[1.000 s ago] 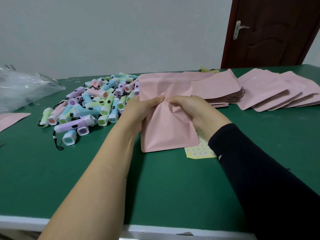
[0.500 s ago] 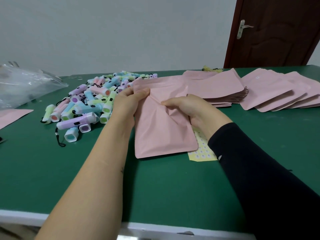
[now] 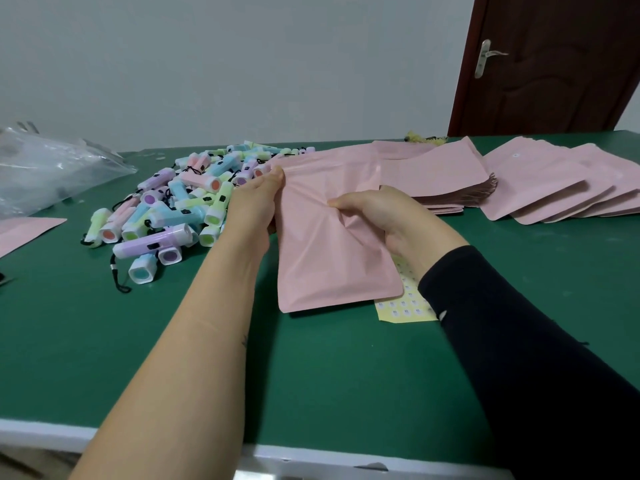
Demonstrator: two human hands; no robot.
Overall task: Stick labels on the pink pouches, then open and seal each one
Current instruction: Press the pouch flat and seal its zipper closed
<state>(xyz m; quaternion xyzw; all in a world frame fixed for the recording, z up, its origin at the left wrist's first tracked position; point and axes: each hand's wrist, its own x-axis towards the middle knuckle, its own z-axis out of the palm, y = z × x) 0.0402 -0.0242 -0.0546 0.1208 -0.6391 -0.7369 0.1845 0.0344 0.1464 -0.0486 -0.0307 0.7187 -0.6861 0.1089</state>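
A pink pouch (image 3: 332, 258) lies in front of me on the green table (image 3: 173, 358), its lower end resting over a yellow label sheet (image 3: 405, 306). My left hand (image 3: 254, 206) grips the pouch's upper left edge, thumb on top near the corner. My right hand (image 3: 377, 213) pinches the pouch's crumpled middle on the right side. A stack of pink pouches (image 3: 433, 178) sits just behind, and more pouches (image 3: 554, 181) are fanned out at the right, the top one bearing a small white label (image 3: 515, 155).
A heap of pastel mini flashlights (image 3: 180, 209) with black cords lies to the left of the pouch. A clear plastic bag (image 3: 45, 168) and another pink pouch (image 3: 24, 230) are at the far left. A brown door (image 3: 554, 64) stands behind the table's right end.
My left hand has slid up and outward along the pouch's left edge toward its top corner, spreading the pouch wider. My right hand stayed pinching the middle.
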